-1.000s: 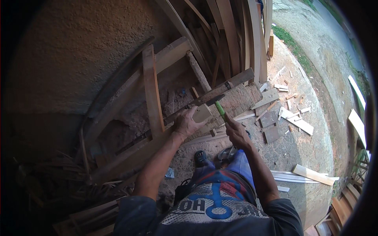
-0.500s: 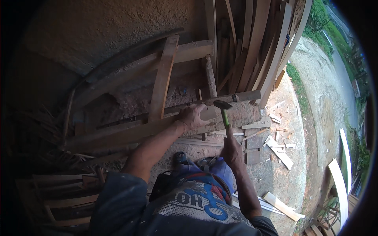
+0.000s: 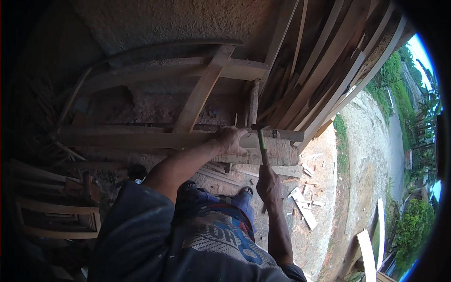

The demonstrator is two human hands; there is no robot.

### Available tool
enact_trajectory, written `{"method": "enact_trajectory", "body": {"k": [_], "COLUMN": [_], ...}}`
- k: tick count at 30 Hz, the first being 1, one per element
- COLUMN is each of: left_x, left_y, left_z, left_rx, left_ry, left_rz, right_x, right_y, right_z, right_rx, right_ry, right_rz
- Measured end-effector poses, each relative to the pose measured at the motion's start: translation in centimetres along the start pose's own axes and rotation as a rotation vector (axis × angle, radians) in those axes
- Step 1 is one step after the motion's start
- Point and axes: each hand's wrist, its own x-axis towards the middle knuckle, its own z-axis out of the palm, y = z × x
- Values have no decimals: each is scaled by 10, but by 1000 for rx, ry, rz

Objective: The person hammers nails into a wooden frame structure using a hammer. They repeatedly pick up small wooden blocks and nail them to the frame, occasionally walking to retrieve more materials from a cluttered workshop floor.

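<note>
My left hand (image 3: 230,139) is closed around the near long wooden beam (image 3: 155,140), close to its right end. My right hand (image 3: 270,183) grips a hammer (image 3: 262,144) by its handle, which is green toward the dark head. The head is right beside the beam's end, just right of my left fingers; whether it touches the wood I cannot tell. A flat crosspiece (image 3: 202,98) runs from this beam to the far beam (image 3: 242,69). Beneath the right end lies a rough, worn wooden block (image 3: 284,149). Any nail is too small to make out.
Long planks (image 3: 324,70) lean against the wall at the back right. Offcuts (image 3: 303,207) and wood chips litter the ground to the right. A wooden frame (image 3: 61,232) stands at the lower left. Pale boards (image 3: 369,251) lie at the far lower right.
My view has turned, so the beam now looks more level. The hammer head has come a little nearer to my left hand and the beam's end. Both hands keep their grip.
</note>
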Motion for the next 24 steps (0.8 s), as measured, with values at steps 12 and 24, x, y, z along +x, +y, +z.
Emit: {"method": "enact_trajectory", "body": {"k": [12,24], "left_x": [0,13], "left_y": [-4,-13], "left_z": [22,10], "left_rx": [3,-27], "left_ry": [73,60], "left_rz": [54,38], "right_x": [1,-11], "right_y": [13,19], "right_z": [6,7], "right_rx": [24,-113], "right_ry": [32,17], "right_rz": [49,-80]}}
